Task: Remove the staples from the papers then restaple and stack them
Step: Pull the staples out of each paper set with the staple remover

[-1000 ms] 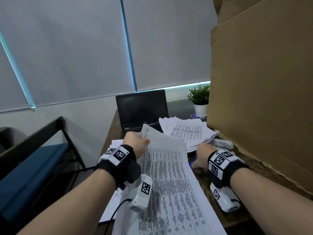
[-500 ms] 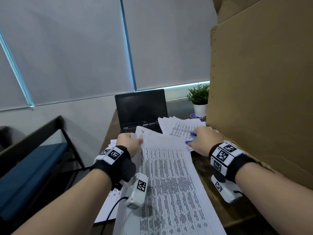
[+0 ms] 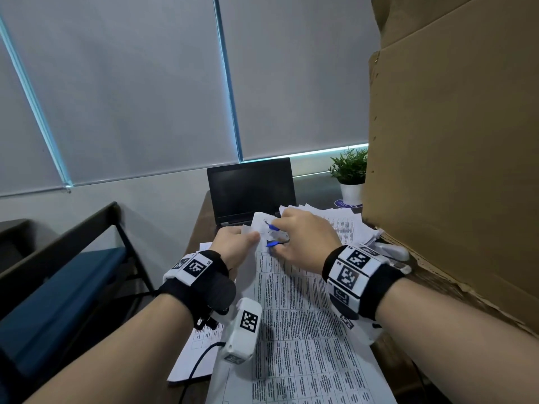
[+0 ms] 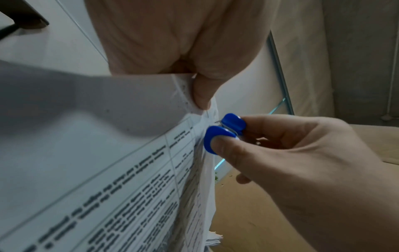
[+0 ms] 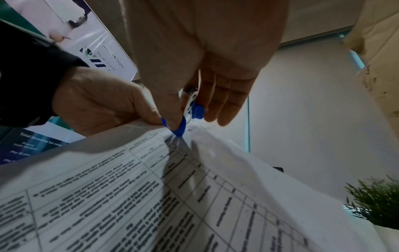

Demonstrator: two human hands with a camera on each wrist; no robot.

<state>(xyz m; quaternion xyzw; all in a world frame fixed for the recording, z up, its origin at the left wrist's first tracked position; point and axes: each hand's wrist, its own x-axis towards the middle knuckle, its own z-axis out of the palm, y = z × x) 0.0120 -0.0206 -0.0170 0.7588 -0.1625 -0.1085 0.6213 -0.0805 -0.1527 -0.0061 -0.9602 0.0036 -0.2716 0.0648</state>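
A printed set of papers (image 3: 303,322) lies down the middle of the desk, its far corner lifted. My left hand (image 3: 236,243) pinches that corner (image 4: 194,102) between thumb and fingers. My right hand (image 3: 303,237) pinches a blue-handled staple remover (image 3: 274,236), thumb on one blue pad (image 4: 212,141) and finger on the other (image 4: 234,121). The remover's metal claws (image 5: 190,105) sit right at the paper corner beside my left thumb. The staple itself cannot be made out. A white stapler (image 3: 390,250) lies to the right, near the cardboard.
A loose pile of papers (image 3: 347,225) sits behind my right hand. A dark open laptop (image 3: 250,191) stands at the back, a small potted plant (image 3: 350,176) to its right. A large cardboard box (image 3: 455,170) walls off the right side. More sheets (image 3: 198,354) lie under my left wrist. A chair (image 3: 58,287) stands left.
My right hand rose from the desk's right side with the blue staple remover and moved left to the paper corner. My left hand kept its pinch on that corner.
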